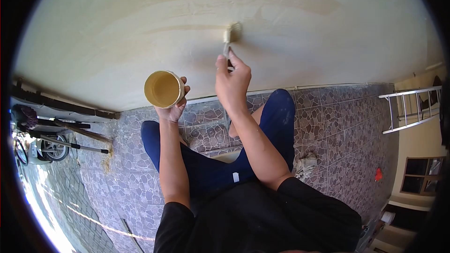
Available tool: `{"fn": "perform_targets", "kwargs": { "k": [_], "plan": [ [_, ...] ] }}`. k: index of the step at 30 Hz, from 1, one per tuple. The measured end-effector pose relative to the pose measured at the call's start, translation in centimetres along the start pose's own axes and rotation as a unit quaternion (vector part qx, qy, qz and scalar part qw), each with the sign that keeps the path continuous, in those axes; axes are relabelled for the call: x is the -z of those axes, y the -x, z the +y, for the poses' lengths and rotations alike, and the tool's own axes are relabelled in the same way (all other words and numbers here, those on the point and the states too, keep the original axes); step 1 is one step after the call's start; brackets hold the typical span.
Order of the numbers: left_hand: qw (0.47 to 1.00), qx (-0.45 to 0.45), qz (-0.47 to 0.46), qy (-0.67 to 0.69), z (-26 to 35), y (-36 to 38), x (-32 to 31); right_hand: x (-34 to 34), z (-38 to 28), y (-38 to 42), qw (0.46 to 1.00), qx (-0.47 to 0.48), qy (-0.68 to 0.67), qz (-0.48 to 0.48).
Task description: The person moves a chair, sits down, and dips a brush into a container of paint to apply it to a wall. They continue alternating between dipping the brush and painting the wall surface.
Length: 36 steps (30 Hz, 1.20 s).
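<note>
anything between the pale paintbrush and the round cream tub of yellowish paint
Nothing visible: between the paintbrush in the right hand and the tub in the left hand there's only open space, with the smooth cream wall behind.

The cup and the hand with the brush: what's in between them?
In the head view, fingers of the left hand holding the cup, then a stretch of bare wall before the right hand.
</note>
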<state>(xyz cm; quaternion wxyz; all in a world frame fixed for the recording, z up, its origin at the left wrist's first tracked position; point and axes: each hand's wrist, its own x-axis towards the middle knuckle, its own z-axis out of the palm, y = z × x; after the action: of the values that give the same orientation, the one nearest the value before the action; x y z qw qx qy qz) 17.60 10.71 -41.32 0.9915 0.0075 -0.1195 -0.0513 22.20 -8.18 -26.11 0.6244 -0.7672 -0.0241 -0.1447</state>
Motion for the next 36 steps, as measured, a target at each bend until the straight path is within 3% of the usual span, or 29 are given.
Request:
{"fn": "perform_targets", "kwargs": {
  "k": [1, 4, 7, 8, 16, 17, 18, 20, 23, 29, 30, 32, 33, 36],
  "plan": [
    [1.000, 0.001, -0.011, -0.006, 0.0, -0.1, -0.2, 0.4, -0.6, 0.5, 1.000, 0.000, -0.003, 0.008],
    [1.000, 0.004, -0.012, -0.004, -0.1, -0.2, -0.5, 1.5, -1.2, 0.9, 0.980, -0.085, -0.084, -0.157],
    [1.000, 0.005, -0.007, 0.004, -0.3, -0.1, -0.4, 3.5, 1.5, -1.8, 0.971, -0.093, -0.153, -0.160],
    [1.000, 0.002, 0.000, 0.008, -0.2, 0.0, -0.3, 5.6, 1.6, -3.2, 0.945, -0.158, -0.227, -0.177],
    [1.000, 0.003, 0.013, -0.011, 0.7, 1.8, 0.0, 17.8, 3.4, -7.0, 0.970, -0.165, -0.173, 0.050],
    [1.000, -0.007, 0.024, -0.007, 0.8, 1.9, -0.2, 18.1, 3.5, -7.1, 0.967, -0.165, -0.160, 0.106],
    [1.000, -0.009, 0.021, -0.007, 1.0, 1.9, -0.2, 17.8, 3.2, -7.3, 0.968, -0.162, -0.160, 0.104],
    [1.000, -0.015, 0.024, -0.013, 1.2, 2.3, -0.2, 17.2, 2.9, -7.7, 0.952, -0.140, -0.163, 0.218],
    [1.000, -0.016, 0.018, -0.016, 1.4, 2.2, -0.3, 12.9, 2.6, -8.4, 0.950, -0.094, -0.195, 0.224],
    [1.000, -0.011, 0.004, -0.009, 1.1, 1.3, -0.1, 1.5, 0.9, -3.4, 0.978, -0.048, -0.148, 0.143],
    [1.000, -0.003, 0.006, -0.008, 0.9, 1.2, -0.1, 2.0, 0.8, -2.5, 0.976, -0.051, -0.146, 0.151],
    [1.000, -0.001, 0.013, 0.004, 0.8, 0.8, -0.5, 2.8, 0.0, -1.2, 0.973, -0.109, -0.205, -0.013],
    [1.000, 0.004, 0.010, 0.002, 0.7, 0.5, -0.6, 3.6, -0.3, -1.3, 0.972, -0.107, -0.207, -0.009],
    [1.000, 0.007, 0.011, 0.008, 0.3, 0.4, -0.6, 9.2, 0.0, -2.4, 0.931, -0.217, -0.278, -0.092]
  ]
}}
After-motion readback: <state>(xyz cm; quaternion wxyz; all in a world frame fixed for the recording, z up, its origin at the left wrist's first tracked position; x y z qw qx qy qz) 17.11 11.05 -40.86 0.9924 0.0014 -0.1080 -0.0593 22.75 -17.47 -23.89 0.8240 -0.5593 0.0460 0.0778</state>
